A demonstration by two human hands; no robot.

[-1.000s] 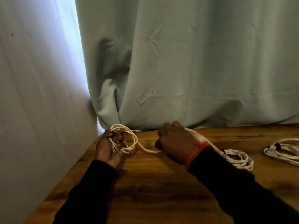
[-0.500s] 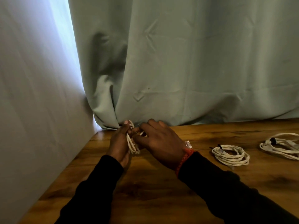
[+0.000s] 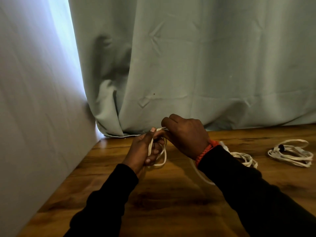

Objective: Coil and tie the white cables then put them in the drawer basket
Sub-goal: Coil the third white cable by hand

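**Coiling white cable at the table corner**

Closest in, a loose tail of the white cable [image 3: 201, 175] runs on the wooden table [image 3: 171, 202] under the right sleeve. Left hand [image 3: 145, 151] grips the coiled loops, right hand [image 3: 186, 134] pinches a strand at the top of them. Farther right sit two coiled cables, one [image 3: 246, 159] partly behind the right wrist, another [image 3: 290, 155] beyond. Grey-green curtain [image 3: 188, 65] hangs at the back.
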